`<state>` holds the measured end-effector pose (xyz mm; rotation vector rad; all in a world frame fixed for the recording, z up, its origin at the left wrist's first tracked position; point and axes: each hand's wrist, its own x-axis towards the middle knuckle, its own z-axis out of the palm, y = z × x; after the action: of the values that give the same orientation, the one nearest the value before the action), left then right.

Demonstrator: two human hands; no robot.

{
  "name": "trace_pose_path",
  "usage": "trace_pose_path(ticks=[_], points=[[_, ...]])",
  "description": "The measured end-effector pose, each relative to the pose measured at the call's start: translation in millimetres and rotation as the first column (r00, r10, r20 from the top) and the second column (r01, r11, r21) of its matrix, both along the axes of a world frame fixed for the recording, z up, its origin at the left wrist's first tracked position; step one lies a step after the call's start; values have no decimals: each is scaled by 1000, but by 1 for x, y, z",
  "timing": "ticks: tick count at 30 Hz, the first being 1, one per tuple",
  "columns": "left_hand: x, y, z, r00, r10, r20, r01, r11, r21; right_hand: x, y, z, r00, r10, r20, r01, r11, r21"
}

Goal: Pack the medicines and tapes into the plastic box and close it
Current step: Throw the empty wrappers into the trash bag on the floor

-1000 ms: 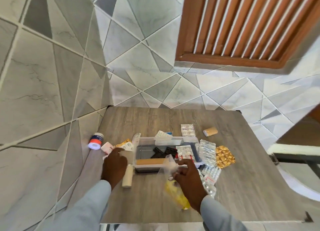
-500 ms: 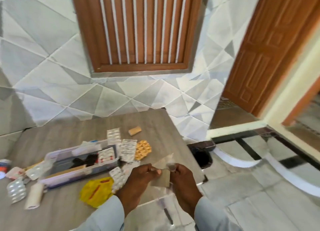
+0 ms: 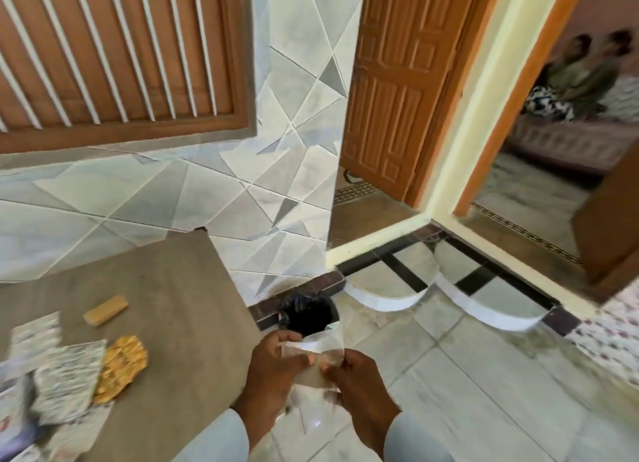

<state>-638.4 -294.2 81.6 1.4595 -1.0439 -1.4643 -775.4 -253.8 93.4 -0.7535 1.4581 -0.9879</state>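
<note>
While the table [image 3: 166, 288] fills the lower left, both hands work just past its right edge, above a black-lined bin [image 3: 307, 314] on the floor. This looks like clearing packaging mid-packing; next, drop it and turn back. On the table's left part lie silver blister strips [image 3: 65, 382], a gold strip [image 3: 121, 368] and a tan tape roll [image 3: 105, 309]; the box is hardly in view. Left hand [image 3: 273, 375] and right hand [image 3: 356, 389] each pinch a clear plastic wrapper [image 3: 318, 354] between them.
</note>
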Motion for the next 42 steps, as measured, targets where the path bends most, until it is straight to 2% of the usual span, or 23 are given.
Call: trace_pose_path(ticks=[3, 6, 8, 15, 21, 25, 28, 32, 36, 42], points=[[-34, -49, -13, 999, -45, -7, 46, 996, 74, -35, -47, -8, 998, -38, -49, 41, 997, 69], [-62, -93, -13, 983, -135, -121, 152, 977, 149, -71, -95, -14, 995, -56, -87, 63, 994, 87], [-75, -115, -12, 979, -167, -113, 185, 967, 172, -92, -123, -16, 991, -77, -107, 87, 992, 94], [-125, -206, -43, 995, -51, 84, 32, 977, 212, -149, -226, -43, 995, 26, -100, -7, 982, 188], [-161, -275, -60, 974, 166, 156, -198, 956, 217, -181, -331, -69, 950, 305, -63, -280, 926, 252], [-171, -308, -83, 955, 238, 179, -276, 932, 237, -181, -384, -88, 902, 422, -97, -379, 878, 293], [-171, -337, -115, 937, 286, 198, -335, 898, 286, -177, -420, -122, 873, 455, -178, -391, 869, 305], [-156, -375, -177, 944, 247, 221, -317, 867, 385, -167, -471, -185, 825, 503, -256, -389, 835, 389], [-128, -407, -232, 914, 334, 230, -406, 769, 495, -156, -517, -247, 786, 535, -311, -354, 801, 483], [-107, -444, -332, 940, 187, 286, -330, 708, 624, -141, -571, -348, 665, 644, -378, -385, 730, 565]])
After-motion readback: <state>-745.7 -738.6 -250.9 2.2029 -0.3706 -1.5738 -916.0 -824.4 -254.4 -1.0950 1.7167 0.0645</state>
